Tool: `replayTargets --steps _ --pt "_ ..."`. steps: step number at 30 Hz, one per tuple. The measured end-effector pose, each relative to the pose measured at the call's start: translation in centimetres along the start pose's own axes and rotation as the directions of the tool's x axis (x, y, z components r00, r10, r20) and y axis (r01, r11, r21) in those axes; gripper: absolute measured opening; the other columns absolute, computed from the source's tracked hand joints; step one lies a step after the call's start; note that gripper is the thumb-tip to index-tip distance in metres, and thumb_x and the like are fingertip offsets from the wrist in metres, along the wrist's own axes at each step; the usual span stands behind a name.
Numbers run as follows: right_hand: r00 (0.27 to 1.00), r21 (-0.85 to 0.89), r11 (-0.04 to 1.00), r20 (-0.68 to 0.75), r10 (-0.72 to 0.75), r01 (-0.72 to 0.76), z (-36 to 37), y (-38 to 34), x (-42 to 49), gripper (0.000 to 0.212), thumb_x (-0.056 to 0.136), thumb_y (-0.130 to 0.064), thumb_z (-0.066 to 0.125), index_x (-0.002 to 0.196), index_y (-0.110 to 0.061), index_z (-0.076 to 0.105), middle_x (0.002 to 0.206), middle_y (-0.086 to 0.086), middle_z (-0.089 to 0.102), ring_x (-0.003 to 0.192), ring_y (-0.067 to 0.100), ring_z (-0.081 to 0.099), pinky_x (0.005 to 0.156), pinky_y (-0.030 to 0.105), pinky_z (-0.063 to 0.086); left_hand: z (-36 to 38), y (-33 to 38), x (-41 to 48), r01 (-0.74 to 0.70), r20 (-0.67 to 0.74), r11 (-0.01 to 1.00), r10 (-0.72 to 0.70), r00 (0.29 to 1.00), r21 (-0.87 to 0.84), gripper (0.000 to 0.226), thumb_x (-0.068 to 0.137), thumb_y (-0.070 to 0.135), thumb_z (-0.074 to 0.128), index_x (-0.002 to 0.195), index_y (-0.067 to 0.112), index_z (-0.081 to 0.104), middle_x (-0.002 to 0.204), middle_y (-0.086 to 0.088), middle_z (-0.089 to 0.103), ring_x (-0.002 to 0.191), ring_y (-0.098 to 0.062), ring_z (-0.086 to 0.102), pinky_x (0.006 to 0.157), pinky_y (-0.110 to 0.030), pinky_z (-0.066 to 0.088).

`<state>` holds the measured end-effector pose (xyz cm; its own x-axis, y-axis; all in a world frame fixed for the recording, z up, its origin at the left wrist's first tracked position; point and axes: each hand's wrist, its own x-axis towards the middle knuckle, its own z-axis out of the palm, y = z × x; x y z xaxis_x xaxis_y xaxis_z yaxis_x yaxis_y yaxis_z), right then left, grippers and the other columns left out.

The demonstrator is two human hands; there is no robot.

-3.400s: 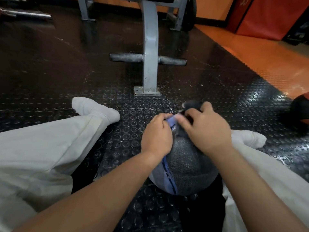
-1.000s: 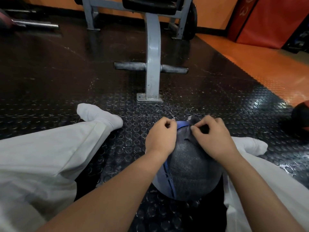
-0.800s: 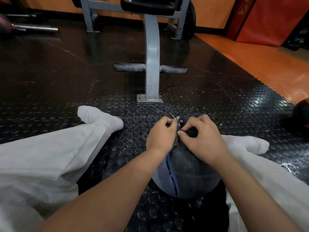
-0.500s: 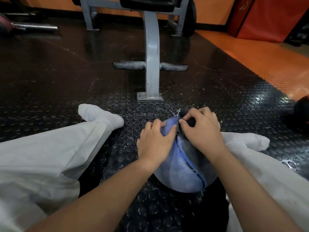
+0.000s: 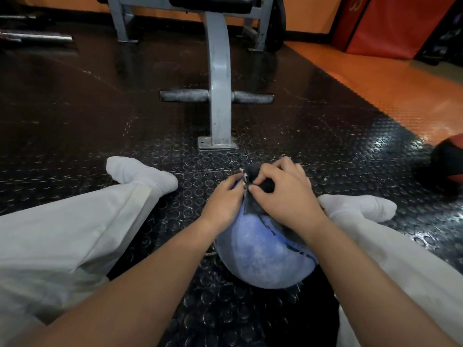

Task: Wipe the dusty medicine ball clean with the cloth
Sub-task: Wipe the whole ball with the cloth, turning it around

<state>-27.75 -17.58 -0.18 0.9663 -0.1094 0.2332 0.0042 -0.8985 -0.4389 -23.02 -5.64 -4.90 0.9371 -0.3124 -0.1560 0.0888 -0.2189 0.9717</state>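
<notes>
A dusty blue medicine ball (image 5: 258,254) with a dark panel on its right side sits on the black studded floor mat between my legs. My right hand (image 5: 288,199) grips a bunched dark grey cloth (image 5: 253,171) against the far top of the ball. My left hand (image 5: 223,197) rests on the ball's upper left side, its fingers lying over the surface next to the cloth. Both hands hide the far part of the ball.
My legs in white trousers and white socks (image 5: 140,175) lie on both sides of the ball. A grey bench frame (image 5: 219,96) stands bolted just ahead. A red and black ball (image 5: 448,161) lies at the right, and a barbell (image 5: 37,38) at the far left.
The ball has turned, so its blue side now faces up instead of the dark panel. My left hand went from a fist to lying on the ball. The right hand kept the cloth on top.
</notes>
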Motion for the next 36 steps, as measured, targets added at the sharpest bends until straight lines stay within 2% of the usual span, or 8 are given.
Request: replayTargets --steps 5,8,11,14,21,28,33,36 --pt "0.971 0.047 0.993 0.208 -0.119 0.111 -1.5 1.7 -1.0 0.022 0.082 -0.036 0.070 0.081 -0.046 0.051 0.115 -0.014 0.034 0.108 0.009 0.025 0.099 0.029 0.022 0.1 0.5 0.9 0.036 -0.005 0.990 -0.037 0.999 -0.136 0.029 0.089 0.012 0.053 0.079 0.033 0.070 0.085 0.009 0.068 0.095 -0.018 0.060 0.094 -0.038 0.046" --pt "0.964 0.195 0.978 0.234 -0.125 0.079 -2.3 3.3 -2.9 0.036 0.076 -0.035 0.076 0.084 -0.057 0.049 0.121 -0.018 0.032 0.119 0.004 0.026 0.104 0.026 0.020 0.7 0.6 1.4 0.020 0.024 0.987 -0.017 1.000 -0.157 0.036 0.090 0.001 0.049 0.081 0.029 0.069 0.087 0.004 0.068 0.098 -0.022 0.060 0.100 -0.043 0.045" --pt "0.995 0.306 0.950 0.096 0.038 -0.066 -1.9 3.9 -2.5 0.025 0.072 -0.040 0.075 0.083 -0.049 0.055 0.115 -0.017 0.041 0.113 0.006 0.044 0.102 0.026 0.033 1.8 1.0 1.3 -0.026 0.053 1.000 0.025 0.998 0.017 0.018 0.092 0.035 0.051 0.097 0.030 0.069 0.108 0.003 0.067 0.103 -0.016 0.062 0.100 -0.047 0.046" --pt "0.982 0.254 0.950 -0.010 0.188 -0.180 -1.5 4.1 -0.8 0.012 0.082 -0.040 0.068 0.084 -0.035 0.057 0.105 -0.009 0.048 0.099 0.008 0.052 0.090 0.029 0.040 2.9 1.3 1.0 -0.032 0.039 0.990 0.027 0.999 0.137 0.044 0.080 0.060 0.045 0.115 0.039 0.062 0.126 0.006 0.058 0.114 -0.015 0.057 0.101 -0.045 0.044" --pt "0.838 0.293 0.945 0.545 -0.037 -0.148 -5.7 6.3 -0.5 0.039 0.078 -0.025 0.076 0.105 -0.044 0.055 0.123 -0.009 0.041 0.110 -0.004 0.044 0.094 0.015 0.036 3.1 1.4 1.6 -0.050 0.004 0.992 0.050 0.999 0.115 0.016 0.093 0.036 0.049 0.095 0.032 0.064 0.108 0.002 0.067 0.102 -0.019 0.061 0.094 -0.039 0.047" --pt "0.993 0.146 0.982 0.039 0.113 -0.118 -1.5 5.0 -0.2 0.011 0.084 -0.047 0.057 0.078 -0.049 0.048 0.100 -0.016 0.044 0.111 0.023 0.041 0.103 0.052 0.030 2.2 0.8 2.0 -0.087 0.071 0.993 0.081 0.994 0.085 0.012 0.098 0.030 0.051 0.102 0.032 0.061 0.107 0.008 0.063 0.095 -0.006 0.058 0.072 -0.024 0.040" --pt "0.814 0.244 0.961 0.579 -0.039 -0.128 -5.1 6.1 -0.2 0.042 0.080 -0.029 0.075 0.101 -0.056 0.050 0.117 -0.016 0.037 0.124 0.017 0.037 0.108 0.038 0.031 1.8 0.3 2.5 -0.084 0.094 0.994 0.077 0.993 0.073 0.019 0.098 0.026 0.049 0.111 0.028 0.063 0.120 0.000 0.061 0.107 -0.014 0.058 0.088 -0.030 0.045" --pt "0.844 0.241 0.962 0.536 -0.021 -0.128 -5.2 6.2 -1.0 0.046 0.074 -0.032 0.079 0.101 -0.056 0.050 0.118 -0.026 0.034 0.124 0.017 0.032 0.109 0.041 0.028 1.7 0.4 2.7 -0.108 0.133 0.988 0.092 0.987 0.115 0.021 0.099 0.032 0.047 0.117 0.030 0.060 0.126 0.003 0.058 0.114 -0.014 0.055 0.099 -0.037 0.043"
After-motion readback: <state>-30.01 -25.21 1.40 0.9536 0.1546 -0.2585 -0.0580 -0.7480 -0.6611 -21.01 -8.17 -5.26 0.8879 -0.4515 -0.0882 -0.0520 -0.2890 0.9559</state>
